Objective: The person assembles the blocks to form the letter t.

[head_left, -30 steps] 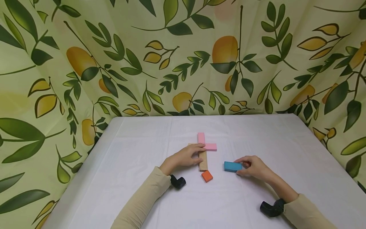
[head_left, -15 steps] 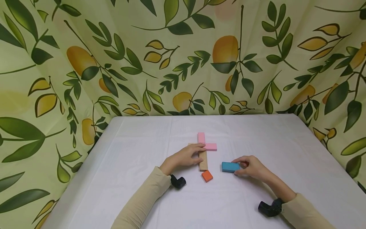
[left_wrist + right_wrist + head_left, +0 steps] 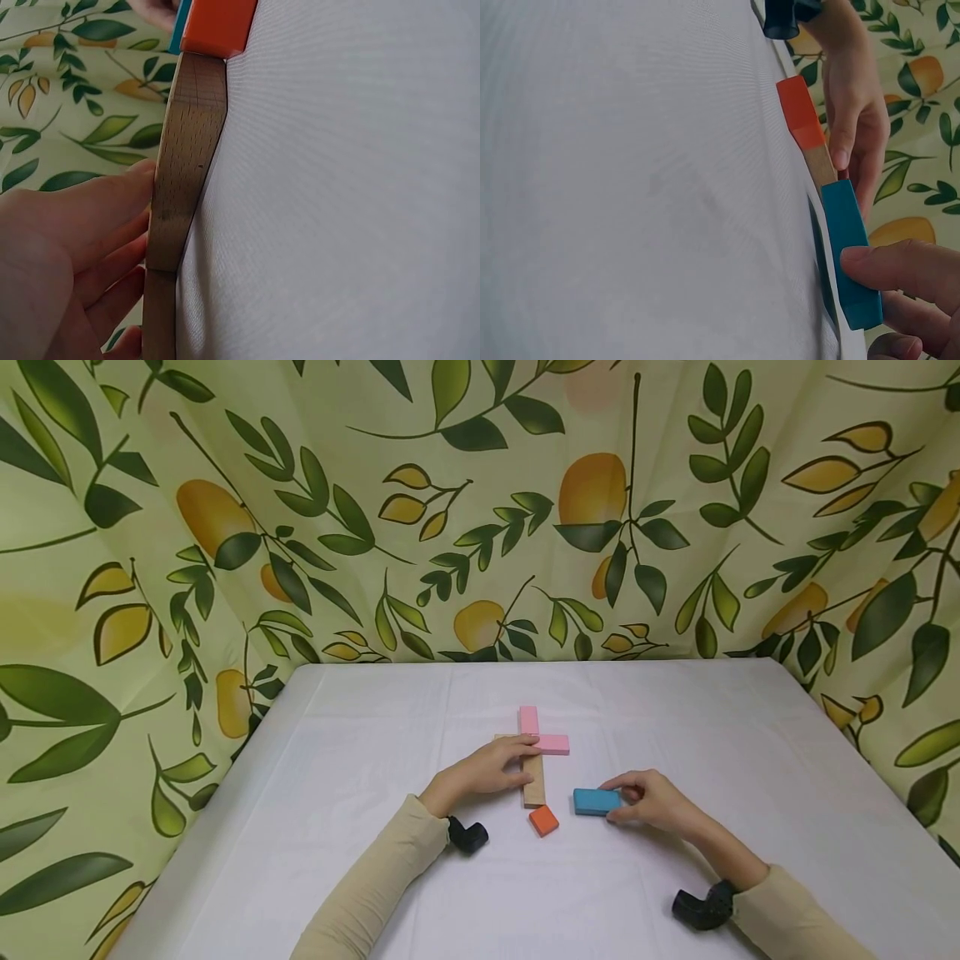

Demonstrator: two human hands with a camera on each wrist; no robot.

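In the head view, my right hand [image 3: 660, 804] pinches one end of a blue rectangular block [image 3: 595, 802], thumb on the near side and fingers on the far side. The right wrist view shows the thumb lying on the face of that blue block [image 3: 847, 247]. My left hand [image 3: 487, 768] rests on a layout of flat blocks, its fingers only lightly bent. Under it is a plain wooden block [image 3: 533, 783], partly hidden along with another wooden piece. Two pink blocks [image 3: 553, 744] adjoin these at the far side. A small orange block [image 3: 543, 821] lies at the wooden block's near end.
A white cloth [image 3: 360, 727] covers the table. Behind and beside it hangs a curtain [image 3: 337, 527] printed with leaves and fruit. Each wrist carries a black camera mount, the left one [image 3: 468, 837] lying close to the orange block.
My right hand has slid left with the blue block, bringing it nearer to the wooden and orange blocks. My left hand and the blocks around it stay in place.
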